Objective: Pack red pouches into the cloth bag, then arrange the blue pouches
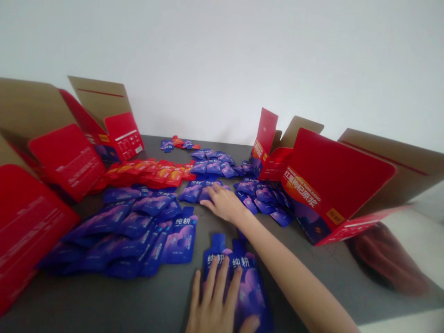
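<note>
My left hand lies at the bottom centre with its fingers spread flat over two blue-purple drink pouches that rest side by side on the grey table. Farther away, my right hand reaches onto a small group of the same blue pouches. Its fingers are stretched out over them, with the thumb apart; the undersides of the fingers are hidden. To the left sits a large heap of blue pouches. Another pile of blue pouches lies right of my right hand.
Red-and-orange pouches form a row behind the large blue heap. Open red cartons stand along the left, and more open red cartons on the right, flaps up. A dark reddish blurred object is at the right table edge. A white wall closes the back.
</note>
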`<state>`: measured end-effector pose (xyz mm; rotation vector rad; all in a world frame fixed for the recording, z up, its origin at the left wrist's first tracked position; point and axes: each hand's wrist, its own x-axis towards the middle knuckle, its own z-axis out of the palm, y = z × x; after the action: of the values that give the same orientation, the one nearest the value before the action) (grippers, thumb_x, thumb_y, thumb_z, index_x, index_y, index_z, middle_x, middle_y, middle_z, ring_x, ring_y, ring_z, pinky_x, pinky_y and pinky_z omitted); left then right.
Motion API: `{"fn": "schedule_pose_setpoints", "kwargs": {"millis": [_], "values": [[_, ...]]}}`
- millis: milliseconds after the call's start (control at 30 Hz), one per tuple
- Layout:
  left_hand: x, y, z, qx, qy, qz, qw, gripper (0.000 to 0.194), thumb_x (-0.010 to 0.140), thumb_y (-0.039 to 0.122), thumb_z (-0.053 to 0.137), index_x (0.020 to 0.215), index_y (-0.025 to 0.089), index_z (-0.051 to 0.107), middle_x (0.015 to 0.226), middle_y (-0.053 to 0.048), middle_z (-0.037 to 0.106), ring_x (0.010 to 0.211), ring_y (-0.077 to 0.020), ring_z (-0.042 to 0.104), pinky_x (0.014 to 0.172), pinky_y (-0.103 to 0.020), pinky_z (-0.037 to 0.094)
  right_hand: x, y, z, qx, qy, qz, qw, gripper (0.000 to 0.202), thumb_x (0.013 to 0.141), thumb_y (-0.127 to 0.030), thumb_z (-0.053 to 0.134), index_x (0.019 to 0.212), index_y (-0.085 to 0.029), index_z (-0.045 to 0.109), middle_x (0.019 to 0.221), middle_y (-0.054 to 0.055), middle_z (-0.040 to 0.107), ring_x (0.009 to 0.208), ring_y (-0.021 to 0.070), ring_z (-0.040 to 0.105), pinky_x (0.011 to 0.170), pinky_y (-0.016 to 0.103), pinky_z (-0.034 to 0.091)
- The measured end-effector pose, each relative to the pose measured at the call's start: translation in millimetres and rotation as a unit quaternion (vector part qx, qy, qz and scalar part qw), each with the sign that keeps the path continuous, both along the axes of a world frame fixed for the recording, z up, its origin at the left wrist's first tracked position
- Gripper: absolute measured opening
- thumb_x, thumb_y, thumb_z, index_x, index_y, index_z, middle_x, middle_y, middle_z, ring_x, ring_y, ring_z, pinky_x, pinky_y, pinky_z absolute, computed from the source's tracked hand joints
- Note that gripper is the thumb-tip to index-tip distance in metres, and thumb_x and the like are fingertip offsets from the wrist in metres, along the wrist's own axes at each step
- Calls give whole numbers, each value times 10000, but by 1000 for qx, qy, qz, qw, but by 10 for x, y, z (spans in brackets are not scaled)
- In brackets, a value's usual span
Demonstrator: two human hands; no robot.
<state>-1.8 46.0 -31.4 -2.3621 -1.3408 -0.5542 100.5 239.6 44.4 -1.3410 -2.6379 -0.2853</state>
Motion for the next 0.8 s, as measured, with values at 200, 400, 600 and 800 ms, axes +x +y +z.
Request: {"fn": "schedule_pose_setpoints", "kwargs": {"millis": [200,400,600,800], "values": [[10,-2,13,-6,-6,-5,1000,655,817,592,390,1375,256,316,1353,-61,458,1233,-278,380,962,-448,291,511,-5,21,-125,-13,-14,992,534,753,-79,585,1261,-114,425,1235,160,520,1133,217,512,904,299,406],[3,4,29,1,3,-7,1000,645,821,589,383,1369,254,328,1353,-62,458,1227,-278,390,945,-451,299,407,-48,-19,-92,-55,-33,994,295,820,13,379,1039,-80,553,980,170,626,927,236,617,776,320,467],[-3,1,42,4,-3,-6,1000,639,820,585,392,1368,262,329,1351,-52,462,1216,-267,410,948,-433,305,247,18,-66,-69,-63,-22,995,270,831,-6,382,1024,-66,561,978,171,624,950,233,611,795,304,472],[-6,-9,74,-6,6,-4,1000,632,832,566,390,1375,252,314,1367,-52,441,1226,-266,408,938,-436,342,392,-258,75,-36,28,-6,999,383,890,-236,466,1244,-91,462,1325,218,426,1225,268,427,991,419,359]]}}
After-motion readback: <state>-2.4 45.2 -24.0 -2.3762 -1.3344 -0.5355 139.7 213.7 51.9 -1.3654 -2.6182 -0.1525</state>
